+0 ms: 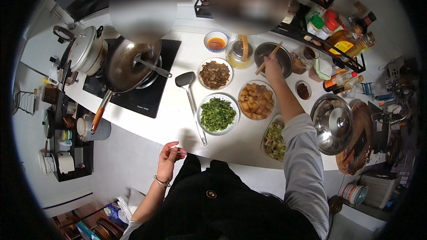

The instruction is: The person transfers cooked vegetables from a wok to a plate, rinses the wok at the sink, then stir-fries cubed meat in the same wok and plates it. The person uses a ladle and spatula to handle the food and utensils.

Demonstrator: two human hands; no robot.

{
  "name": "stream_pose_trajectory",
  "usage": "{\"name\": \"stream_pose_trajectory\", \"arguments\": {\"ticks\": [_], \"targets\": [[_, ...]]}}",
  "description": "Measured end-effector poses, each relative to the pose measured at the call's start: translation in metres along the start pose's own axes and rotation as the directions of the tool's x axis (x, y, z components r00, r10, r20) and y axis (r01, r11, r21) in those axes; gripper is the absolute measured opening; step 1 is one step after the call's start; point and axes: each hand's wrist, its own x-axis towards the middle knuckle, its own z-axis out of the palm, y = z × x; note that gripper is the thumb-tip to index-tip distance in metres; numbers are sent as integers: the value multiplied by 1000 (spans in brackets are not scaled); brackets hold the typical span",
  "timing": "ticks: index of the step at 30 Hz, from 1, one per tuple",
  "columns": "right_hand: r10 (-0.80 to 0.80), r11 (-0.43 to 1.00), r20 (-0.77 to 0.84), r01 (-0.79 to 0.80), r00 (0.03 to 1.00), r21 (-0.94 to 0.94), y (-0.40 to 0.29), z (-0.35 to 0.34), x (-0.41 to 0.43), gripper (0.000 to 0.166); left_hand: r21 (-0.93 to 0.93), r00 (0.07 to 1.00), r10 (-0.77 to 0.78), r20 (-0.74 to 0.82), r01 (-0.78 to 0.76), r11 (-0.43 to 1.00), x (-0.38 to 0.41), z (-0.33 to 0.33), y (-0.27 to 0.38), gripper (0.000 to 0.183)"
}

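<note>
My right hand (273, 67) grips a pair of wooden chopsticks (278, 47) over a dark round metal bowl (285, 51) at the back of the counter. Below my forearm stand a plate of browned potato chunks (256, 100) and, partly hidden by my sleeve, a dish of chopped pale-green vegetables (275, 138). My left hand (169, 160) hangs just off the counter's front edge, fingers loosely curled and apart, holding nothing. Nearest to it is the handle of a long metal spatula (194, 115), beside a plate of chopped greens (218, 114).
A wok (123, 70) with a ladle (151, 66) rests on the black cooktop (143, 101); its handle juts past the counter edge. A pressure cooker (85, 50) stands behind. Rightward are a glass kettle (241, 55), a domed steel lid (330, 123) and a cutting board (362, 113) bearing a cleaver (359, 145).
</note>
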Motion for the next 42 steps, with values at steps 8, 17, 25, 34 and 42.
{"name": "stream_pose_trajectory", "arguments": {"ticks": [8, 17, 25, 34, 42], "targets": [[-86, 993, -166, 97, 982, 61, -58, -71, -51, 39, 23, 996, 48, 78, -50, 998, 27, -41, 23, 26], [454, 620, 74, -374, 888, 690, -214, 34, -303, 24, 238, 869, 155, 469, -294, 926, 84, -111, 64, 23], [688, -3, 415, -569, 595, 822, -264, 108, -311, 31, 327, 782, -8, 623, -251, 911, 107, -168, 90, 22], [744, -15, 343, -498, 574, 867, -223, 141, -262, 33, 223, 793, 57, 606, -238, 945, 87, -149, 122, 23], [583, -23, 481, -578, 655, 816, -183, 99, -295, 24, 181, 909, 118, 399, -204, 962, 83, -149, 114, 23]]}}
